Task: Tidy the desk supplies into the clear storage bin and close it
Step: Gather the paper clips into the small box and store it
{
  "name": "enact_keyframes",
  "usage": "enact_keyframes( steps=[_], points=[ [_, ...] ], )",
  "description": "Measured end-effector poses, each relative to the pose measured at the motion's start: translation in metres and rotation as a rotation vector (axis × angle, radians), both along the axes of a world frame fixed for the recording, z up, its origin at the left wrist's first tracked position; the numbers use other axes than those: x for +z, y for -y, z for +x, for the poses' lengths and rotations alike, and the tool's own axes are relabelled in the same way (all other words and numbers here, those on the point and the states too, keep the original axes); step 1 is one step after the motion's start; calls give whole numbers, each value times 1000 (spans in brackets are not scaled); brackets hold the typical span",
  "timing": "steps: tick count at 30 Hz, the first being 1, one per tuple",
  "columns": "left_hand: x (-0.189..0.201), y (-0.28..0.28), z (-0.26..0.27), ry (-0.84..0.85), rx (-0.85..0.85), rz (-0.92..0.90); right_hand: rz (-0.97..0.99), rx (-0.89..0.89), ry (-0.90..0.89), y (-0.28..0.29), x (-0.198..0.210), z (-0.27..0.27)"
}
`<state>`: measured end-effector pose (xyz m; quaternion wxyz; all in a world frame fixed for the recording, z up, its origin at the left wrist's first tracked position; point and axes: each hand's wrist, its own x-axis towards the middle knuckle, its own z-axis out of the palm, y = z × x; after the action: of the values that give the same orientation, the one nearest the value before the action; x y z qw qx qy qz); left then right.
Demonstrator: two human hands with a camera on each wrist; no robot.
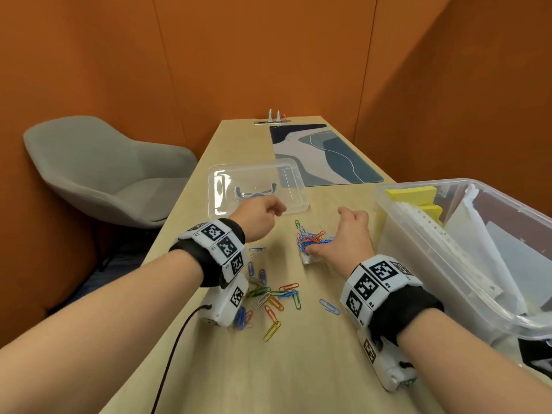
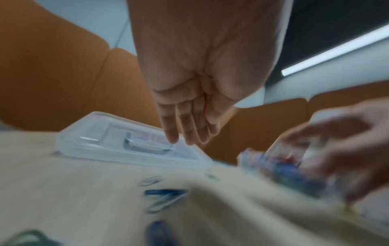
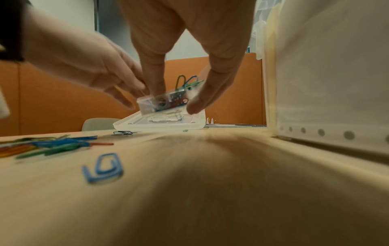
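My right hand [image 1: 346,237] grips a small clear box [image 1: 310,245] crammed with coloured paper clips, tilted just above the desk; in the right wrist view its thumb and fingers [image 3: 194,105] pinch the box [image 3: 162,103]. My left hand [image 1: 263,215] hovers just left of it with relaxed fingers [image 2: 187,131], holding nothing. Several loose paper clips [image 1: 274,297] lie scattered between my wrists, with one blue clip [image 3: 103,168] apart. The clear storage bin [image 1: 418,249] stands open at the right. Its lid [image 1: 257,180] lies flat beyond my hands.
Yellow note pads [image 1: 412,194] and white punched sheets fill the bin. A patterned desk mat [image 1: 328,156] lies at the far right of the desk, with cable plugs [image 1: 273,118] at the far edge. A grey chair [image 1: 98,174] stands left of the desk.
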<state>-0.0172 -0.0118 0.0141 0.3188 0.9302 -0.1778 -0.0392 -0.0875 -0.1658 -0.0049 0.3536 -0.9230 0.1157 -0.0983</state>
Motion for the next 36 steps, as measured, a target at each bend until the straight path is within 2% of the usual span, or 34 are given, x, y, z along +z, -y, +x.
enact_keyframes(
  steps=[6, 10, 15, 19, 21, 23, 26, 28, 32, 34, 36],
  points=[
    [-17, 19, 25, -120, -218, 524, 50, -51, 27, 2, -2, 5],
    [-13, 33, 26, -127, -361, 681, 77, -83, 43, 4, -2, 7],
    [-13, 0, 3, -123, -387, 616, 107, -99, 37, 4, -1, 7],
    [-6, -24, -25, 19, -411, 492, 110, -89, 42, 2, -1, 9],
    [-6, -12, -42, 90, -513, 420, 122, -87, 57, 2, -1, 8],
    [-12, 12, -64, 119, -713, 362, 145, -93, 74, 3, -1, 6],
    [-29, 37, -86, 101, -903, 372, 160, -93, 85, 4, 1, 3],
    [-34, 31, -84, 114, -878, 371, 163, -86, 92, 4, 1, 2],
    [-28, -11, -66, 126, -687, 420, 167, -98, 96, 6, 0, 3],
    [-24, -32, -56, 107, -558, 398, 162, -94, 84, 5, 0, 4],
    [-24, -46, -40, 122, -364, 303, 157, -86, 69, 5, 0, 5]
  ],
)
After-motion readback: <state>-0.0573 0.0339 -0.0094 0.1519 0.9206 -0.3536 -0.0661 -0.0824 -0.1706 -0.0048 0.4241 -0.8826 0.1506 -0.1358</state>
